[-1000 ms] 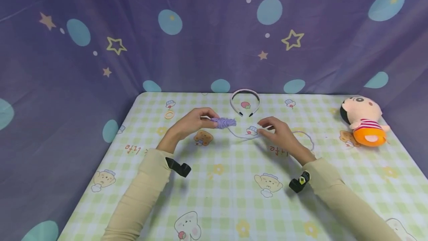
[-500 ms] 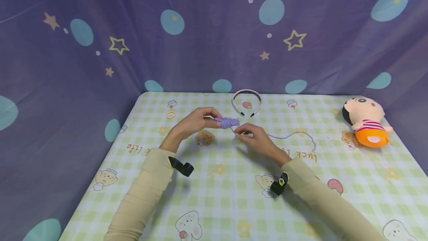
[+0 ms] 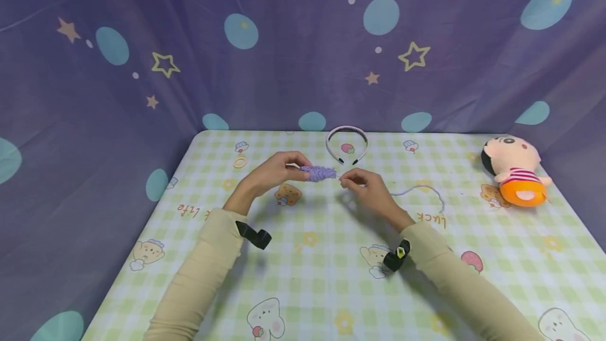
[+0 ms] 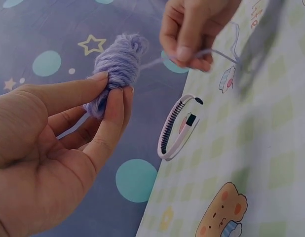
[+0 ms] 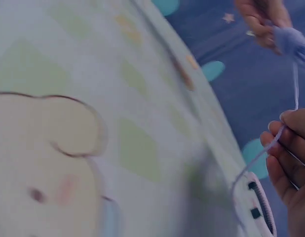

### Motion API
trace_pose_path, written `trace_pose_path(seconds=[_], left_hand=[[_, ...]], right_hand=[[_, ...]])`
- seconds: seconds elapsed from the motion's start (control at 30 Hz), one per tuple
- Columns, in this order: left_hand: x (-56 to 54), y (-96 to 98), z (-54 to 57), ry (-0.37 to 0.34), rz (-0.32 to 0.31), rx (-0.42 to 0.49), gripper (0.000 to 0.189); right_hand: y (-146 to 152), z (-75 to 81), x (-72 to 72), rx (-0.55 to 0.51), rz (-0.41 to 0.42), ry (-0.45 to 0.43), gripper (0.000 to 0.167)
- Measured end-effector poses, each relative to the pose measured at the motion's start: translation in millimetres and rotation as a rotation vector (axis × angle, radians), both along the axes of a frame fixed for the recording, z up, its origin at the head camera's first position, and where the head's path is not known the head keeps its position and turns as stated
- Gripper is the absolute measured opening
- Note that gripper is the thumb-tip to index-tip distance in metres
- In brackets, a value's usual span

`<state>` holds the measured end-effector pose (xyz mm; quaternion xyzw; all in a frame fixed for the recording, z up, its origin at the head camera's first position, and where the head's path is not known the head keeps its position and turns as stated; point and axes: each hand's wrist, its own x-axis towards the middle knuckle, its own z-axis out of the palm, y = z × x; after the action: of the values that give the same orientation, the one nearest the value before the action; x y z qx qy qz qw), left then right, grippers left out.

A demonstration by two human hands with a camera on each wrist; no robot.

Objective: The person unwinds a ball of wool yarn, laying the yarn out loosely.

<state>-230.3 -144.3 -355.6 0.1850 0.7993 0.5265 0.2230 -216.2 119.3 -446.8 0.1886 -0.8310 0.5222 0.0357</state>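
Note:
A small wound bundle of lilac yarn point(image 4: 118, 64) is pinched at one end between the thumb and fingers of my left hand point(image 3: 276, 173), above the table. From its other side a loose strand point(image 5: 296, 86) runs to my right hand point(image 3: 371, 189), which pinches it between thumb and fingertips a short way right of the bundle. Beyond that hand, the tail of the yarn point(image 3: 421, 187) trails in a curve over the tablecloth. In the left wrist view the strand between bundle and right hand looks fairly straight.
A pale pink headband point(image 3: 347, 128) lies behind the hands near the table's back edge. At the back left is a small yellowish ring point(image 3: 240, 162). A plush doll point(image 3: 521, 178) in orange and stripes lies at the far right of the checked tablecloth point(image 3: 326, 283).
My right hand has come left from farther along the strand to close beside the bundle, with a slight lift and rightward shift in the last half second. The left hand stays nearly in place.

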Motion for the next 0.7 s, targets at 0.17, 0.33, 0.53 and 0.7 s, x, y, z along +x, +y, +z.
trace_pose_path(seconds=[0.17, 0.33, 0.53, 0.7], left_hand=[[0.1, -1.7, -1.1, -0.014, -0.007, 0.002, 0.018], [-1.1, -2.9, -3.1, -0.022, -0.004, 0.001, 0.017], [-3.2, -5.6, -5.3, -0.021, 0.009, 0.007, 0.017], [-3.7, -8.4, -6.0, -0.015, 0.013, 0.010, 0.016]], right_hand=[[17.5, 12.0, -5.4, -0.052, -0.097, 0.051, 0.020], [31.4, 32.5, -0.5, -0.093, -0.165, 0.061, 0.018], [46.1, 57.9, 14.7, -0.136, -0.229, 0.065, 0.018], [66.7, 54.2, 15.1, -0.170, -0.281, 0.057, 0.019]])
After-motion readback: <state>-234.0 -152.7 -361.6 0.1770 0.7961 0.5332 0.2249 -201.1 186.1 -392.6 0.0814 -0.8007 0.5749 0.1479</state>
